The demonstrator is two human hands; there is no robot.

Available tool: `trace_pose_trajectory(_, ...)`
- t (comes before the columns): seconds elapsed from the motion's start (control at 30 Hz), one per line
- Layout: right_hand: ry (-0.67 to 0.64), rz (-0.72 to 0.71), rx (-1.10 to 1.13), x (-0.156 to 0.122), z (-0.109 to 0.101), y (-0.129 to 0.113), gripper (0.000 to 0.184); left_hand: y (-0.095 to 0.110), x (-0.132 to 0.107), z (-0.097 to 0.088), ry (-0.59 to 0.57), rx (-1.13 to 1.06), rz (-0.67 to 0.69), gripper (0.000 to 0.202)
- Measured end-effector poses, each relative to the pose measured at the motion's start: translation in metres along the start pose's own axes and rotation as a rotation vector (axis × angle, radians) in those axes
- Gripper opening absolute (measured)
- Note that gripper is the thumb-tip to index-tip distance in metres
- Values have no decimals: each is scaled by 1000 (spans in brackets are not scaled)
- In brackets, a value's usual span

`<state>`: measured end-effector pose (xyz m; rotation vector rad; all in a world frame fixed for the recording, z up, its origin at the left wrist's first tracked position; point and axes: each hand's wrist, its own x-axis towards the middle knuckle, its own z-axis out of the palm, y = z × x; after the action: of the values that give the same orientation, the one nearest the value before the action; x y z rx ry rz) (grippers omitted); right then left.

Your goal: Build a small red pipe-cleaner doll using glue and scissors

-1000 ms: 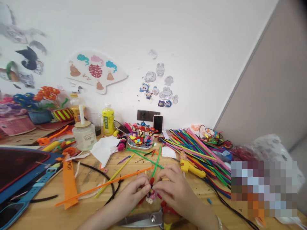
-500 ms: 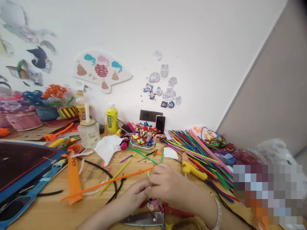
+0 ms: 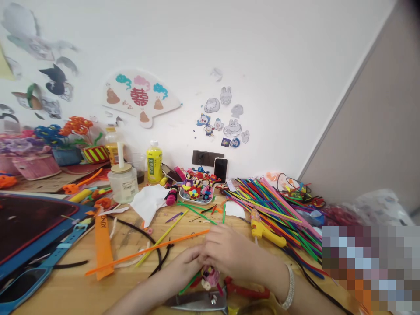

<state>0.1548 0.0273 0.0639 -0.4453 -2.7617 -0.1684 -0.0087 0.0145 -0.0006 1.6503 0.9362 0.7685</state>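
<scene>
Wooden table, cluttered with craft material, stands against a white wall that carries a fan-shaped decoration and cartoon stickers.

Hand position: both forearms enter from the lower edge and converge at the near centre of the table. The left hand comes in from 7 o'clock, back of the hand upward, fingers curled and pointing toward 2 o'clock. The right hand comes in from 4 o'clock, back of the hand upward, knuckles arched, with a bracelet on the wrist. The fingertips of the two hands meet, touching each other.

Grip: the fingers of both hands are closed together on the top of a small pink and red pipe-cleaner figure. The figure hangs out below the hands at 6 o'clock, just above the table. How much of it lies inside the fingers is hidden.

Surrounding items, read from the hands:
- 6 o'clock: scissors, flat on the table, just beside the figure.
- 2 o'clock: yellow glue gun, near the right hand.
- 9 o'clock: long orange pipe cleaner, its end close to the hands.
- 1 to 3 o'clock: loose bundle of coloured pipe cleaners.
- 12 o'clock: tray of finished figures, with a phone propped at the wall behind it.
- 11 o'clock: yellow bottle and a lidded jar, well apart from the hands.
</scene>
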Motion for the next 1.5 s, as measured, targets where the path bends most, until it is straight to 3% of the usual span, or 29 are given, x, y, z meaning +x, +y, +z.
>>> trace_pose_trajectory(0.2, 275, 540, 493, -22, -4, 7, 18, -2, 3, 2, -11, -42, 13, 47)
trace_pose_trajectory(0.43, 558, 801, 1023, -59, 23, 9, 29, 3, 2, 9, -57, -303, 11, 41)
trace_pose_trajectory(0.53, 631, 856, 1053, -67, 37, 10, 31, 7, 0, 9, -7, -220, 19, 29)
trace_pose_trajectory(0.7, 607, 911, 1056, -68, 49, 8, 29, 11, 0, 7, 55, -65, 58, 14)
trace_pose_trajectory(0.83, 611, 936, 1098, -65, 49, 4, 27, 5, 1, 6, 76, 29, 138, 13)
trace_pose_trajectory(1.1, 507, 963, 1035, -65, 53, -3, 10, 6, -1, 6, 89, 127, 111, 7)
trace_pose_trajectory(1.5, 506, 956, 935, -62, 57, -14, 14, 7, -2, 8, 83, 133, 113, 6)
